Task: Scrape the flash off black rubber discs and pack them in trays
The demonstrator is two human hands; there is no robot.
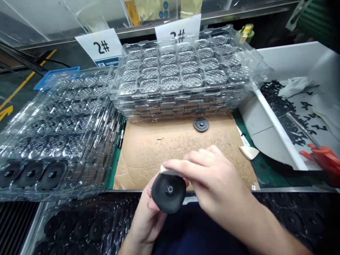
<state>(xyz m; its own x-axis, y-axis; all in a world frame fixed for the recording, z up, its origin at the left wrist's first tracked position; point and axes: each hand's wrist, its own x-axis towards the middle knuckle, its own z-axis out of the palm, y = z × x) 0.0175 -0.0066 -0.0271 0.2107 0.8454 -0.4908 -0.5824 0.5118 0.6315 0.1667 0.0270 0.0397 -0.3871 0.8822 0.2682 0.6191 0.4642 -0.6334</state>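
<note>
My left hand [148,216] grips a black rounded cap [162,198] from behind and below; a small round stud stands in the middle of its face. My right hand [212,173] pinches a thin cream-coloured piece [170,172] and presses it along the cap's upper edge. The fingers of both hands are closed, and part of the cream piece is hidden under the right fingers. A similar black cap [201,124] with a central stud lies ahead on the cardboard sheet [148,152].
Clear plastic trays [170,79] are stacked at the back. More trays [79,117] stand left, some pockets holding black caps. To the right, a white bin [281,141] contains small black pieces. A cream wedge [249,152] and red-handled tool [324,159] are nearby.
</note>
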